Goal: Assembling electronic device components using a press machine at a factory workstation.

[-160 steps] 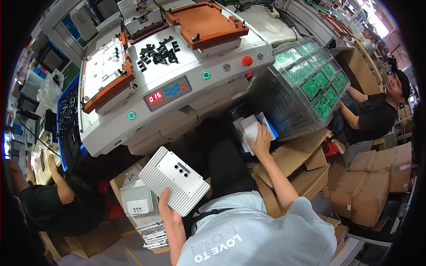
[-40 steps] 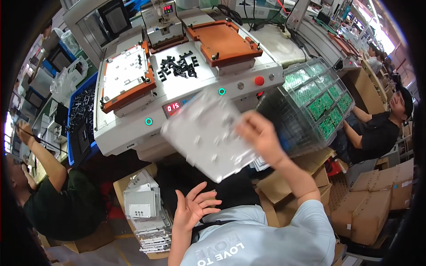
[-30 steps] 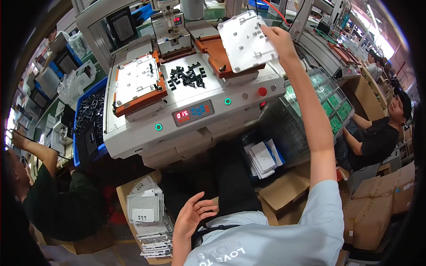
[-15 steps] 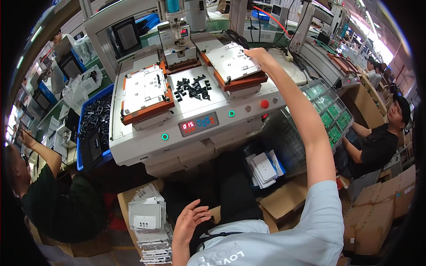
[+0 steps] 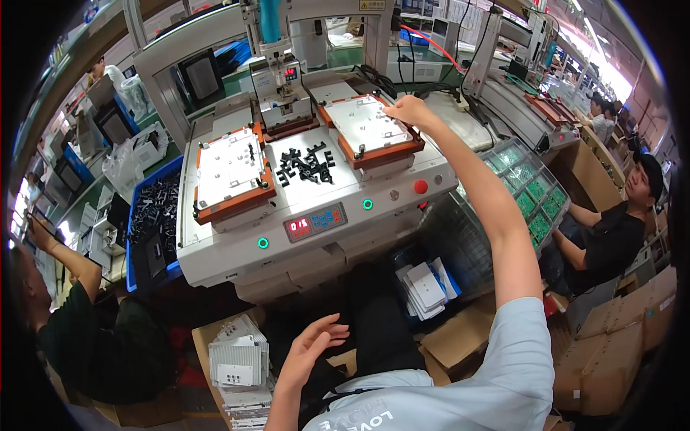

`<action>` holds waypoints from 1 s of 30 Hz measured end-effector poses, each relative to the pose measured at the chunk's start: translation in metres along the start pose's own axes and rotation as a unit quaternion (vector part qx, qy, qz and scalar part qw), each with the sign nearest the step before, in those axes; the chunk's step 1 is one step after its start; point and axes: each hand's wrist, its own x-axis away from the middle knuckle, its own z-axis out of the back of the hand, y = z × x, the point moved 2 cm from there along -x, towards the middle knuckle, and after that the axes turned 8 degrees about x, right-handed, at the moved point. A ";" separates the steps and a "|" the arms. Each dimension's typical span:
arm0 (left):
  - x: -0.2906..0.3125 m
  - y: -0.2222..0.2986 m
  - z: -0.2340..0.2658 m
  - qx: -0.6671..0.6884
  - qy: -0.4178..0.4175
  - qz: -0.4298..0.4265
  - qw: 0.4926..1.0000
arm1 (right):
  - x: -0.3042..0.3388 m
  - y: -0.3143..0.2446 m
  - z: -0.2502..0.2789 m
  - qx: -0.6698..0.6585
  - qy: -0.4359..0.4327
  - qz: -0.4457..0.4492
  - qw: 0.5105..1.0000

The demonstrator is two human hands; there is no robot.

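Observation:
My right hand [image 5: 410, 112] reaches across to the white plate [image 5: 363, 123] on the right orange fixture [image 5: 381, 153]. Its fingers are pinched together at the plate's upper right part; what they hold, if anything, is too small to tell. The plate lies level in the fixture, with small posts standing on it. My left hand [image 5: 309, 352] hovers over my lap, holding nothing, its fingers apart. A second white plate [image 5: 228, 167] rests on the left orange fixture [image 5: 237, 206]. Between the fixtures lies a loose pile of small black clips [image 5: 307, 165].
The white machine [image 5: 287, 260] has a screw-driving head [image 5: 284, 90], lit green buttons and a red stop button [image 5: 420, 187]. A blue bin [image 5: 129, 248] of black parts stands left, a tray of green boards [image 5: 535, 190] right. Finned white plates [image 5: 237, 359] fill a box. Co-workers sit both sides.
The right plate was slightly tilted with my right hand at its far corner; now it sits level, and that hand has come lower. My left hand has turned and shifted slightly.

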 end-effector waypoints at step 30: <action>0.032 -0.028 0.027 -0.008 0.134 0.032 0.990 | -0.053 0.000 0.005 -0.013 0.003 -0.090 0.996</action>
